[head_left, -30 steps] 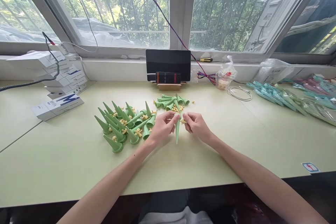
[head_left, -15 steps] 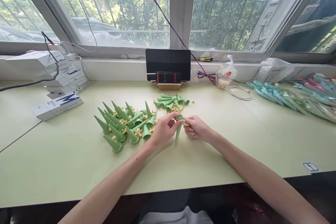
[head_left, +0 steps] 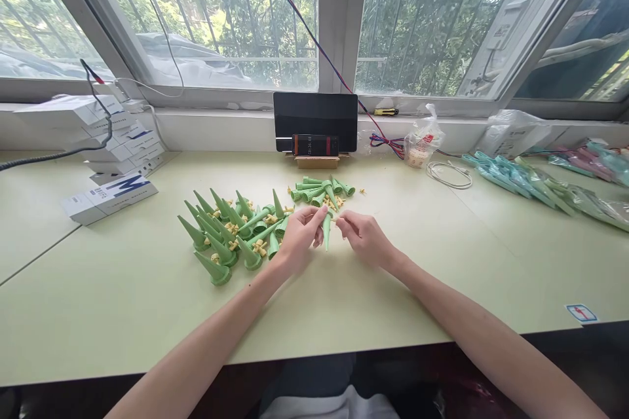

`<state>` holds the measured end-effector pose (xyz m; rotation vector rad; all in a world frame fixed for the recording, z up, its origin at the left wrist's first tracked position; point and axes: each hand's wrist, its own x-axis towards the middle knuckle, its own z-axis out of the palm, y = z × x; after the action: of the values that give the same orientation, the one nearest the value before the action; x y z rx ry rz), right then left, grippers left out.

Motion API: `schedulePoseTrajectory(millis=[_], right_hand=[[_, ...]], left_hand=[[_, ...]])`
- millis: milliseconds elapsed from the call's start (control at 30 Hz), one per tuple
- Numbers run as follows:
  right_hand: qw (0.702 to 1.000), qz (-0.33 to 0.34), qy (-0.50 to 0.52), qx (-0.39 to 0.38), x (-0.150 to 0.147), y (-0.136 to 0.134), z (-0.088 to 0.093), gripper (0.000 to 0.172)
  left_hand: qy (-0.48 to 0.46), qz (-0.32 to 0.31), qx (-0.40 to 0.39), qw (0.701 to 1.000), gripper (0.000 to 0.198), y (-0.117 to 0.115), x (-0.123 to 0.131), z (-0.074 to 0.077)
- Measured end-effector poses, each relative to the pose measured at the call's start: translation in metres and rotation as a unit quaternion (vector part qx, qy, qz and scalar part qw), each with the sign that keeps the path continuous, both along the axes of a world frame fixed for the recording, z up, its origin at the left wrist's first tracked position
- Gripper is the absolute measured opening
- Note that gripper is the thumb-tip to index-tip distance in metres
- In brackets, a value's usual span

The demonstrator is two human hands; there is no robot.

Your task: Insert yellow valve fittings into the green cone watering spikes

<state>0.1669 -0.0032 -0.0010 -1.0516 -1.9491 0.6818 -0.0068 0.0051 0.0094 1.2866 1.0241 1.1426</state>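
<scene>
My left hand [head_left: 301,236] is closed, thumb and fingers pinching a green plastic spike [head_left: 327,234] by its wide collar, the tip pointing down toward me. Just right of it, my right hand [head_left: 366,239] is closed with its fingertips together on a small yellow plastic piece [head_left: 335,220], mostly hidden by the fingers. A gap lies between the fingertips of the two hands. To the left of my left hand stands a group of green spikes [head_left: 216,272] with yellow pieces [head_left: 259,247] among them. Beyond my hands lies a pile of more green spikes [head_left: 312,194] with loose yellow pieces.
A phone [head_left: 314,145] leans against a dark tablet [head_left: 316,119] at the back. White boxes [head_left: 111,198] are stacked at left. A coiled white cable [head_left: 449,175], a plastic bag [head_left: 423,137] and bagged teal and green items [head_left: 515,177] lie at right.
The spike has moved slightly left and away from me with my left hand, turning more upright in view. My right hand's fingers have drawn apart from it and turned over, knuckles up.
</scene>
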Motion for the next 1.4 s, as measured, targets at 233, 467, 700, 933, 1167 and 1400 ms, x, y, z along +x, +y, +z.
schedulePoseTrajectory(millis=[233,467,700,933,1167,1400], right_hand=[[1.0,0.024,-0.009,0.017,0.002,0.003,-0.008,0.036],[0.996,0.026,0.043,-0.068,0.001,0.001,-0.007,0.038],[0.938,0.096,0.198,-0.266,-0.001,0.001,-0.004,0.044],[0.825,0.128,0.307,-0.457,0.0,0.004,-0.002,0.041],[0.735,0.149,0.344,-0.564,0.007,0.007,0.005,0.034],[0.884,0.056,0.204,-0.418,-0.002,0.005,-0.001,0.05]], left_hand=[[-0.004,-0.031,-0.021,0.999,0.041,-0.002,0.0,0.002],[0.014,-0.044,0.004,0.999,0.035,0.002,-0.003,-0.004],[0.066,-0.042,0.065,0.995,0.034,-0.002,-0.003,-0.001],[0.128,-0.021,0.14,0.982,0.032,-0.002,-0.003,-0.006],[0.23,-0.005,0.198,0.953,0.03,-0.005,-0.003,-0.006],[0.137,0.013,0.121,0.983,0.031,-0.003,0.0,-0.005]])
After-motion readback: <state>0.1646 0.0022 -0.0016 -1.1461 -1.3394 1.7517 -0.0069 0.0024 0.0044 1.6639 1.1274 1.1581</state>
